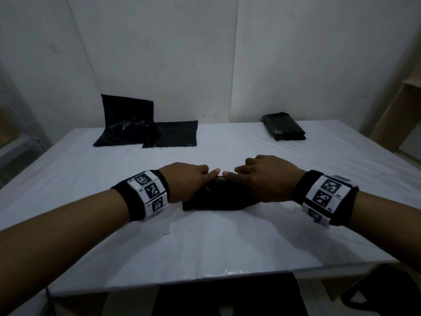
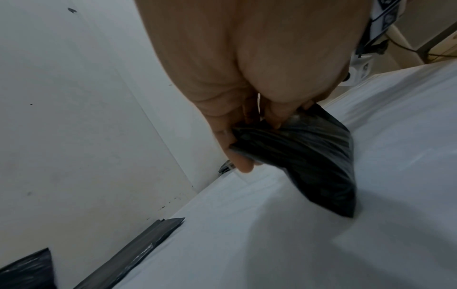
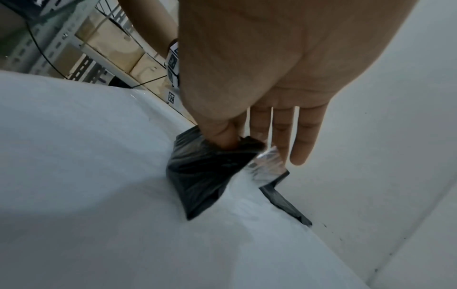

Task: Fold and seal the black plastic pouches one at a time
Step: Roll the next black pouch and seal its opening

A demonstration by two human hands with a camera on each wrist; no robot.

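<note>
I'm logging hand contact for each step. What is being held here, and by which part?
Both hands hold the black pouch on the table: left hand grips its left end, right hand pinches its right end.

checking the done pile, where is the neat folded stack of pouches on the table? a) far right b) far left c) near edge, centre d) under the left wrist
a: the folded stack lies at the far right of the table; the far left holds loose pouches.

We wear black bands [image 1: 145, 195] on both wrists, with white squares [image 1: 325, 193] showing black blocky patterns.
</note>
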